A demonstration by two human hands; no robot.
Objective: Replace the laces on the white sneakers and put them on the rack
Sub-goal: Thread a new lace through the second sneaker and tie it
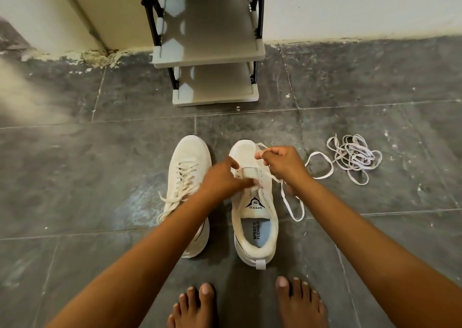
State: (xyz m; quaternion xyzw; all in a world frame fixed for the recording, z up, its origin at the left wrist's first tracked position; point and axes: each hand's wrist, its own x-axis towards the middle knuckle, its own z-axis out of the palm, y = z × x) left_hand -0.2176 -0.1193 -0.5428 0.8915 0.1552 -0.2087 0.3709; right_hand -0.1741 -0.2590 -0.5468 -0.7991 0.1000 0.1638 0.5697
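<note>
Between the toes of the two sneakers (252,202) and the rack (212,77) I see bare tile, open for a hand to pass. To my right a tangle of spare laces (355,156) lies on the floor, with one loose lace (295,202) looping just beside the right shoe. My feet (247,305) sit close behind the heels

"SPEED" on sneaker tongue (255,204), "SPEED FLEXIBLE" on insole (257,230)

Soft, even indoor light casts faint shadows on the floor (100,177), a hazy bright smear blurs the left edge, and wide-angle distortion bends the borders.
</note>
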